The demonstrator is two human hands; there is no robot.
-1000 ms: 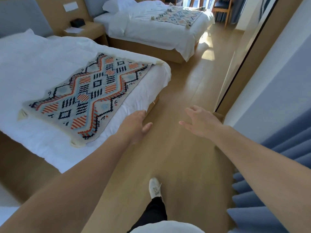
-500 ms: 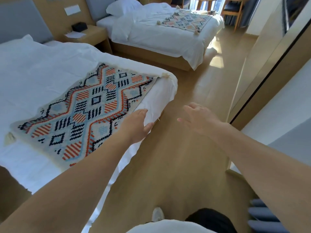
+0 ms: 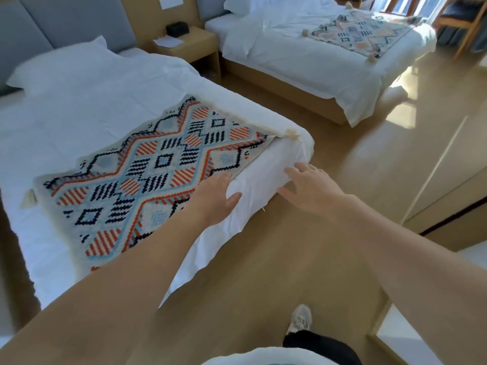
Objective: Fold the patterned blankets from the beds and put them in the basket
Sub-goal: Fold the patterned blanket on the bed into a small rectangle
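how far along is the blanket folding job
Done: nothing yet. The near blanket and the far blanket both lie spread flat, unfolded. In hand: the left hand, open, is at the near blanket's edge, and the right hand, open, hovers by the near bed corner; neither grips cloth. Left: fold both and put them in the basket, which is not in view.

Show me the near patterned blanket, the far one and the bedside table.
near patterned blanket (image 3: 152,177), head view, middle of its pattern
far patterned blanket (image 3: 361,35), head view, middle of its pattern
bedside table (image 3: 197,44), head view, bare wooden top
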